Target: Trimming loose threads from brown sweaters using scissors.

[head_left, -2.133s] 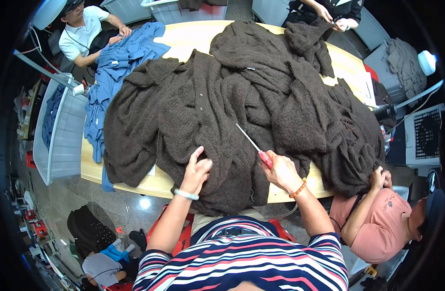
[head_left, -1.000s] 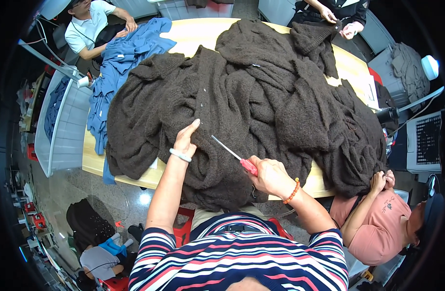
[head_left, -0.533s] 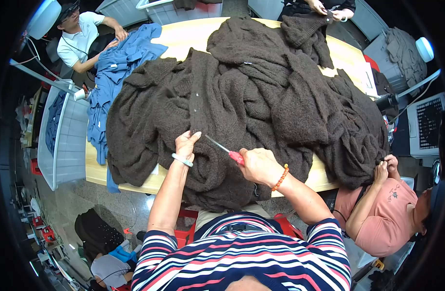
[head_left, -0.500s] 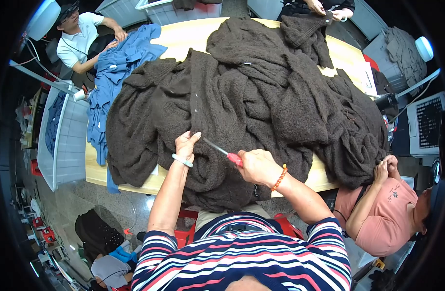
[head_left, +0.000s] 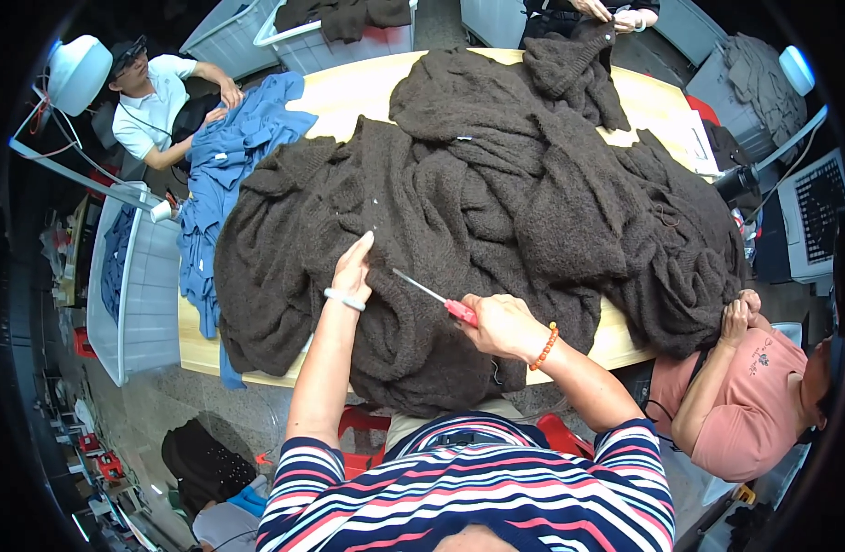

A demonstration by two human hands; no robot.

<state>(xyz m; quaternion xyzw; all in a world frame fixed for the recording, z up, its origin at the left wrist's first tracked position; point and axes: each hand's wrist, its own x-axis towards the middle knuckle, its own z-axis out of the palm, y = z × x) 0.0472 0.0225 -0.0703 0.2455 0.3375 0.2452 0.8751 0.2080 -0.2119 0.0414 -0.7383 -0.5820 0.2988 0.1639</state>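
Dark brown knitwear (head_left: 496, 202), thick and fuzzy, lies heaped across most of a pale wooden counter (head_left: 372, 87) in the single head view, seen from above through a fisheye lens that bends the edges. The person's left hand (head_left: 353, 269) rests flat on the near part of the pile, fingers together and pointing away, pressing the knit down rather than gripping it; a white band circles that wrist. The right hand (head_left: 501, 324) has its grip closed around the red handle of a thin metal tool (head_left: 432, 296), whose slender shaft slants up and left so that its tip lies near the left hand; it looks like a small snipping or picking tool, though the tip is too fine to tell. An orange bead bracelet sits on the right wrist. A blue garment (head_left: 229, 170) drapes over the counter's far left corner, where a seated person in a white shirt handles it. At the right, a person in a pink top (head_left: 749, 405) grips the edge of the brown heap. White plastic bins (head_left: 128, 276) stand left of the counter. With the sharp tip so close to the flattened fingers, a slip could nick the hand, and catching a loop could pull or cut the knit.
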